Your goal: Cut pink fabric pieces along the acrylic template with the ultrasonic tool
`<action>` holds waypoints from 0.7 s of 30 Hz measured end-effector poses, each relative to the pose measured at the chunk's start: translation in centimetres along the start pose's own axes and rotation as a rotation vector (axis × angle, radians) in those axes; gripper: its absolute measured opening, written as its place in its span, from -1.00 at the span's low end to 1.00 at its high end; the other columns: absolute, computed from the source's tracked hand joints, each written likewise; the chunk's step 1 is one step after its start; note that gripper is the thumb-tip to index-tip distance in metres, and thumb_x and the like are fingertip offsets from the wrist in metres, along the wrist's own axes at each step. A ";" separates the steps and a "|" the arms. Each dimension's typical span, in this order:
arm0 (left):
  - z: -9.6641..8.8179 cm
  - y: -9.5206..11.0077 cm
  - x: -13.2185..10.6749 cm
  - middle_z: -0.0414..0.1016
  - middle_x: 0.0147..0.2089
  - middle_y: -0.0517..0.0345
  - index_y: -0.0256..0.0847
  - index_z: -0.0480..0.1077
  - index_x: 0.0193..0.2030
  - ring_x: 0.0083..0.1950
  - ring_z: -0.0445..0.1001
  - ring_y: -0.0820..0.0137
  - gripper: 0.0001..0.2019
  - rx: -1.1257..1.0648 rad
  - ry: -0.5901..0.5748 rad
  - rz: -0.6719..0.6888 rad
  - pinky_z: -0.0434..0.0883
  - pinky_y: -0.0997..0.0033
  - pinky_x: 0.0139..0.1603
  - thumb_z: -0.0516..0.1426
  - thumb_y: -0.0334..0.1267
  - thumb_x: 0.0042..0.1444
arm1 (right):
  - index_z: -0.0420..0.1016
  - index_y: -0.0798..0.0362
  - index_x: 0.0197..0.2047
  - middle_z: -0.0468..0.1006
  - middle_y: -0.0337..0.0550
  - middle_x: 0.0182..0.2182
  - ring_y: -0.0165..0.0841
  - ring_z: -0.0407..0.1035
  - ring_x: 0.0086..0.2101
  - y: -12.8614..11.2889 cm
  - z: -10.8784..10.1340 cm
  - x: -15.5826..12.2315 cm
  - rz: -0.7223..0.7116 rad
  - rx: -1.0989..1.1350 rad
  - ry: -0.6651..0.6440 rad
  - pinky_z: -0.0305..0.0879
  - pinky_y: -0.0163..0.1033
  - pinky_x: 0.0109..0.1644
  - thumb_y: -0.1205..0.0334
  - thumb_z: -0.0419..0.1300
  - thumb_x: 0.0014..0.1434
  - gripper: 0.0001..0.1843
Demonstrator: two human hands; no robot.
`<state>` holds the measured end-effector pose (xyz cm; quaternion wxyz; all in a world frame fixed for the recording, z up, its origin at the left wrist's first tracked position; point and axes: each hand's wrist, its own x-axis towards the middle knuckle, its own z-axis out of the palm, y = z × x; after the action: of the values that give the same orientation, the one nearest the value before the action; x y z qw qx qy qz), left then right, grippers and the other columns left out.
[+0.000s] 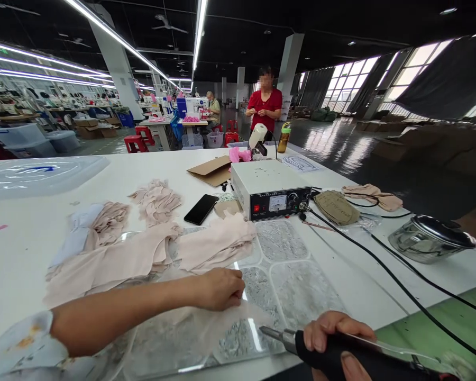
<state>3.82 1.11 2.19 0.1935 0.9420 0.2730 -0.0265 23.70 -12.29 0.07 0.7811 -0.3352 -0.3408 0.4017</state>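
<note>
My left hand (219,288) rests on the white table (24,248) with its fingers curled in a loose fist, just in front of a pile of beige fabric pieces (216,242). I cannot see anything in it. My right hand (333,341) is wrapped round a black hand tool (365,357) with a metal tip (273,334) that points left over a clear patterned mat (297,286). A black cable (384,272) runs from the tool's side to a white control box (269,188).
More beige fabric (115,254) lies to the left, and a black phone (200,209) beside the box. A metal bowl (430,239), an olive pad (336,207) and cardboard (212,170) also lie on the table. A person in red (265,106) stands beyond the far edge.
</note>
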 end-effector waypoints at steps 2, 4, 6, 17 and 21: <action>0.0 -0.5 1.4 0.45 -0.38 0.26 -0.23 0.38 -0.43 -0.40 0.41 0.48 -0.89 -0.043 0.000 -0.029 0.31 0.59 -0.41 0.23 -0.39 0.06 | 0.35 -0.03 -0.33 0.27 -0.28 -0.44 -0.44 0.27 -0.54 -0.1 -0.1 0.0 -0.016 -0.011 0.050 0.35 -0.19 -0.48 0.15 0.24 0.07 -0.85; 0.2 -0.7 2.5 0.44 -0.39 0.22 -0.25 0.38 -0.37 -0.41 0.40 0.46 -0.90 -0.066 0.053 -0.094 0.31 0.55 -0.41 0.12 -0.38 0.17 | 0.34 -0.02 -0.34 0.26 -0.29 -0.45 -0.45 0.26 -0.55 -0.2 0.0 0.1 -0.055 -0.006 0.112 0.34 -0.22 -0.49 0.16 0.24 0.05 -0.85; 0.5 -0.7 2.8 0.45 -0.35 0.15 -0.27 0.38 -0.30 -0.39 0.41 0.43 -0.85 -0.073 0.111 -0.143 0.32 0.51 -0.38 0.02 -0.35 0.25 | 0.35 -0.01 -0.33 0.26 -0.30 -0.46 -0.47 0.25 -0.56 -0.1 0.0 0.2 -0.095 0.004 0.175 0.32 -0.24 -0.50 0.18 0.22 0.02 -0.85; 1.4 -0.9 0.7 0.39 -0.05 0.02 -0.17 0.39 -0.03 -0.12 0.44 0.30 -0.81 0.020 0.051 0.290 0.38 0.33 -0.07 0.02 -0.38 0.30 | 0.42 0.04 -0.33 0.33 -0.27 -0.50 -0.47 0.24 -0.61 -0.1 -1.4 -0.2 -0.225 -0.021 0.308 0.22 -0.31 -0.60 0.19 0.17 -0.03 -0.84; 1.2 -0.7 3.6 0.39 -0.07 0.09 -0.17 0.42 -0.14 -0.18 0.45 0.39 -0.90 -0.079 -0.067 0.422 0.39 0.47 -0.12 0.13 -0.39 0.23 | 0.42 0.04 -0.31 0.33 -0.25 -0.48 -0.48 0.24 -0.60 -0.3 -1.5 -0.5 -0.242 -0.051 0.326 0.20 -0.33 -0.59 0.19 0.14 -0.01 -0.83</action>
<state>6.59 3.01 0.27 0.2406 0.9685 0.0642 -0.0057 24.87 -13.20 -0.64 0.8597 -0.3722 -0.2576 0.2366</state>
